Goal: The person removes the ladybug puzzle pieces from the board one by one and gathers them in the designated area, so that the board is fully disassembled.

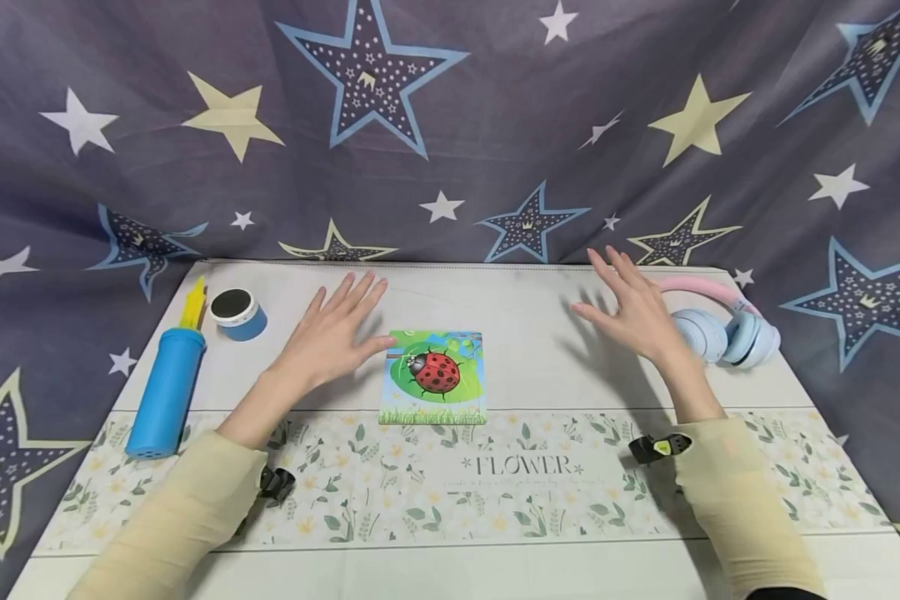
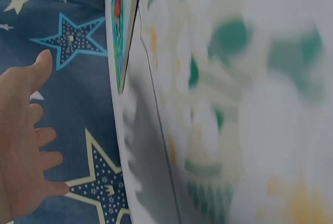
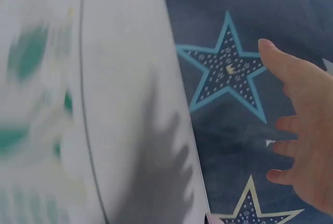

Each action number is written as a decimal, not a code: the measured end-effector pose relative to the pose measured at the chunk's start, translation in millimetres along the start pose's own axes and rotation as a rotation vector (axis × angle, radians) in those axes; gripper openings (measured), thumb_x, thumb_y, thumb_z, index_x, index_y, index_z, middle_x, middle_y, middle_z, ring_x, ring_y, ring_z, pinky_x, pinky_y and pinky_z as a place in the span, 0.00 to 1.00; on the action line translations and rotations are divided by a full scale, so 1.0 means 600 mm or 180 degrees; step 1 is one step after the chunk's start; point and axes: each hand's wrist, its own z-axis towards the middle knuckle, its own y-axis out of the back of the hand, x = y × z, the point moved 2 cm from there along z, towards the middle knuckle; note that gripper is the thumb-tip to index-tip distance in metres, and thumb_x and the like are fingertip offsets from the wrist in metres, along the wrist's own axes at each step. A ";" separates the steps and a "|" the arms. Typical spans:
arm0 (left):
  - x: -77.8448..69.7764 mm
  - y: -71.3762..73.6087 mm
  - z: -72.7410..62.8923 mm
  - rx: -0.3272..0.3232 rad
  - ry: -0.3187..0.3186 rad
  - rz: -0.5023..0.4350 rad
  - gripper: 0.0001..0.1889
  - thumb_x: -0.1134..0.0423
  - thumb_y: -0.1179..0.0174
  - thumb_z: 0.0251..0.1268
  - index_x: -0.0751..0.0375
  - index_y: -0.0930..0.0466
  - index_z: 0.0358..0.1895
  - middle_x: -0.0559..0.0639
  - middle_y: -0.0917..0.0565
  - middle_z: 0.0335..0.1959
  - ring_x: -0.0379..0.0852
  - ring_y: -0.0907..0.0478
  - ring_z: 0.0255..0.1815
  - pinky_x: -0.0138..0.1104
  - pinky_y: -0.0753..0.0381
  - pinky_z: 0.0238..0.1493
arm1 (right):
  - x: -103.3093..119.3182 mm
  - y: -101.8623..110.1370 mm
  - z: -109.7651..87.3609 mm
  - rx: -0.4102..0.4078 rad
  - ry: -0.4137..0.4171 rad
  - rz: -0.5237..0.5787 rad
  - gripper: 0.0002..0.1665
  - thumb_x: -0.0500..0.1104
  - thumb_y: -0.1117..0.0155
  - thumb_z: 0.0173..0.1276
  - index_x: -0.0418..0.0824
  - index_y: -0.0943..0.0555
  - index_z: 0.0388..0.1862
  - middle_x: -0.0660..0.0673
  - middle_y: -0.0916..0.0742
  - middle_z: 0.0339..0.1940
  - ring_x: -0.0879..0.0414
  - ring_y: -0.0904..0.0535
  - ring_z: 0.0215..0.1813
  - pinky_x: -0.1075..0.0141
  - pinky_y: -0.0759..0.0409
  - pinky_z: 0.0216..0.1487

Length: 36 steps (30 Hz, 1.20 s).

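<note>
A square ladybug puzzle (image 1: 434, 377) lies flat near the middle of the table, and its edge (image 2: 123, 31) shows in the left wrist view. Just left of it hovers my left hand (image 1: 335, 337), fingers spread; the thumb tip overlaps the puzzle's upper left corner in the head view. Further right, my right hand (image 1: 632, 315) is raised over the table with its fingers apart, casting a shadow. It is nearest to the blue and pink headphones (image 1: 742, 337). Both palms, seen in the wrist views, hold nothing.
At the left edge lies a blue hand pump (image 1: 167, 392) with a yellow nozzle. Beside it stands a small blue and white round container (image 1: 240, 315) with a dark top. A star-patterned curtain (image 1: 495, 125) hangs behind the table, which has a floral cloth (image 1: 390, 492).
</note>
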 end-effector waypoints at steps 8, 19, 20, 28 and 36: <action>-0.033 -0.021 0.006 0.0186 -0.0013 -0.0154 0.48 0.27 0.52 0.71 0.41 0.61 0.86 0.47 0.60 0.88 0.57 0.61 0.88 0.62 0.62 0.85 | 0.043 -0.010 0.003 -0.0089 -0.0108 0.0524 0.52 0.62 0.29 0.67 0.67 0.45 0.84 0.45 0.39 0.86 0.31 0.40 0.82 0.30 0.42 0.78; -0.070 -0.039 0.008 0.0365 -0.0181 -0.0245 0.47 0.29 0.49 0.72 0.43 0.56 0.86 0.51 0.54 0.87 0.58 0.56 0.88 0.63 0.55 0.84 | 0.109 -0.048 0.015 -0.0030 0.0043 0.0954 0.52 0.55 0.25 0.65 0.65 0.42 0.83 0.42 0.29 0.81 0.40 0.32 0.80 0.41 0.35 0.79; -0.073 -0.040 0.008 0.0404 -0.0200 -0.0244 0.47 0.30 0.48 0.72 0.43 0.55 0.85 0.52 0.54 0.87 0.58 0.55 0.88 0.63 0.55 0.84 | 0.117 -0.053 0.017 0.0004 0.0075 0.1004 0.52 0.55 0.25 0.65 0.66 0.42 0.83 0.42 0.28 0.80 0.40 0.30 0.78 0.43 0.31 0.78; -0.095 -0.044 0.002 0.0691 -0.0269 -0.0280 0.45 0.33 0.44 0.71 0.42 0.52 0.85 0.52 0.52 0.87 0.59 0.54 0.87 0.62 0.52 0.84 | 0.174 -0.090 0.027 0.0329 0.0269 0.1411 0.50 0.48 0.25 0.67 0.56 0.40 0.84 0.39 0.22 0.74 0.42 0.22 0.70 0.45 0.21 0.70; -0.105 -0.043 -0.007 0.0949 -0.0396 -0.0335 0.45 0.36 0.38 0.69 0.47 0.45 0.83 0.57 0.49 0.86 0.62 0.51 0.86 0.65 0.50 0.82 | 0.197 -0.121 0.025 0.0734 0.0282 0.1533 0.50 0.47 0.25 0.67 0.54 0.39 0.83 0.38 0.19 0.71 0.44 0.20 0.68 0.47 0.21 0.69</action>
